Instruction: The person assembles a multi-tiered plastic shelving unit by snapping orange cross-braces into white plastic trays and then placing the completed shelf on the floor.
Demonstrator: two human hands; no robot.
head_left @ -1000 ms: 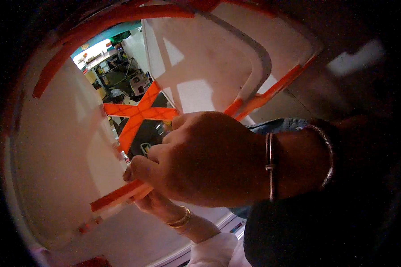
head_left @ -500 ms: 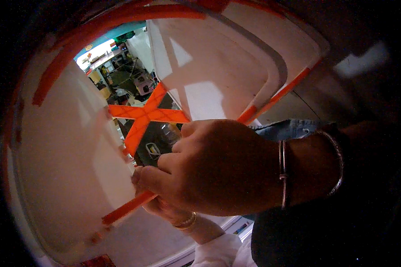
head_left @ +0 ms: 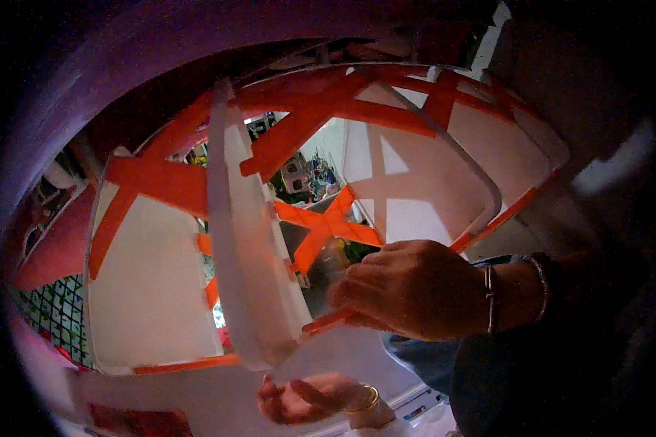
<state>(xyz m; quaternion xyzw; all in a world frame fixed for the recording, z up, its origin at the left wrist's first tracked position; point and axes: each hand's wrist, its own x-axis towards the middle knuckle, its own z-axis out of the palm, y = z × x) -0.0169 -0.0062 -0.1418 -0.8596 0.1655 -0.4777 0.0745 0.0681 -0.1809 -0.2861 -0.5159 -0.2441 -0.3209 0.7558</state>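
My right hand [head_left: 408,291] reaches in from the right, fingers pinched on the end of an orange tape strip [head_left: 326,321]. The strip runs to the lower edge of a white panel [head_left: 251,218] that stands almost edge-on. Below that panel is my left hand [head_left: 306,398], loosely curled with fingers apart and nothing visible in it. Crossed orange tape [head_left: 326,226] spans the gap between this panel and another white panel [head_left: 408,175] at the right. A further white panel [head_left: 153,284] at the left also carries orange tape.
More orange tape bands [head_left: 321,102] cross the panels' upper part. Through the gap, a cluttered room shows. A dark wire grid [head_left: 58,313] lies at the left, a pinkish surface [head_left: 109,65] above. Denim cloth [head_left: 423,357] is below my right hand.
The view has shifted, and the standing panel now shows edge-on, with more panels in sight. My left hand has come away from the tape and lies below the panel; my right hand still grips the strip.
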